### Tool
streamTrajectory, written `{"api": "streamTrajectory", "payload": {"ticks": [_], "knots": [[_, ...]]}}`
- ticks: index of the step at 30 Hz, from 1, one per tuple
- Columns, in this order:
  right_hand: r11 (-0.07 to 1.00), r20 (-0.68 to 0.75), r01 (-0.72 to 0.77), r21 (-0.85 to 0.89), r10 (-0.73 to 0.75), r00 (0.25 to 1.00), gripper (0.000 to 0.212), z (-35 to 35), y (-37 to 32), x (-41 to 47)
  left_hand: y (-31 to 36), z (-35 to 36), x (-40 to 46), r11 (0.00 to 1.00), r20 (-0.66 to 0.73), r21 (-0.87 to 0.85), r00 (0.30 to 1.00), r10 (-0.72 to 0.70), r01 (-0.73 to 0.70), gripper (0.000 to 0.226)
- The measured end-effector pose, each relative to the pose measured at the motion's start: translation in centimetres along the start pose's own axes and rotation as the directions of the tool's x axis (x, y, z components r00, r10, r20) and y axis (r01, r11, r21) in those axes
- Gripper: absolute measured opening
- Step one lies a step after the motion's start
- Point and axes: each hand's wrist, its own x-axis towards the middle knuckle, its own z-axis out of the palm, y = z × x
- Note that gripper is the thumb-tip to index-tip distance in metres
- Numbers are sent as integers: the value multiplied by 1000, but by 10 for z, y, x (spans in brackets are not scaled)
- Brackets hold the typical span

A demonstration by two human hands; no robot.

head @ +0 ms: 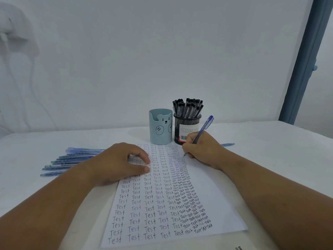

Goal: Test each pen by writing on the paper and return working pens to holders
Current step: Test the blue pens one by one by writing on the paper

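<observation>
The right hand (pixel 201 150) gripped a blue ballpoint pen (pixel 202 130), tip on the white, "Test"-covered paper sheet (pixel 212 199). The left hand (pixel 119 163), fingers loosely curled, pinned the sheet against sliding.

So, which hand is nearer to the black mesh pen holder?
The right hand. It grips a blue pen just in front of the black mesh holder. The left hand rests on the paper, further away, past the bear holder.
</observation>
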Motion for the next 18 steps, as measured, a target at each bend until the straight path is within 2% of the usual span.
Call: {"api": "streamTrajectory", "payload": {"ticks": [3,6,8,10,14,16,18], "knots": [[967,-27,-51,251,59,998,22,-3,-3,-1,1,0,0,1000,2,-7,1000,-5,5,22],[897,-50,-64,437,96,994,46,-5,-6,-2,1,0,0,1000,5,-8,1000,-12,12,21],[934,-114,37,357,4,994,61,-5,-7,-2,1,0,0,1000,4,-3,1000,-9,9,22],[967,-190,122,225,-80,979,62,-2,-10,-2,1,0,0,1000,1,4,1000,-1,1,22],[929,-302,257,268,-172,938,34,2,-13,1,2,-1,-1,1000,0,1,1000,2,-2,22],[920,-278,289,265,-214,936,21,2,-12,-1,3,-1,-1,1000,5,3,1000,2,-2,21],[932,-242,311,184,-263,934,16,2,-11,-4,3,-1,-1,1000,5,7,1000,-2,2,21]]}}
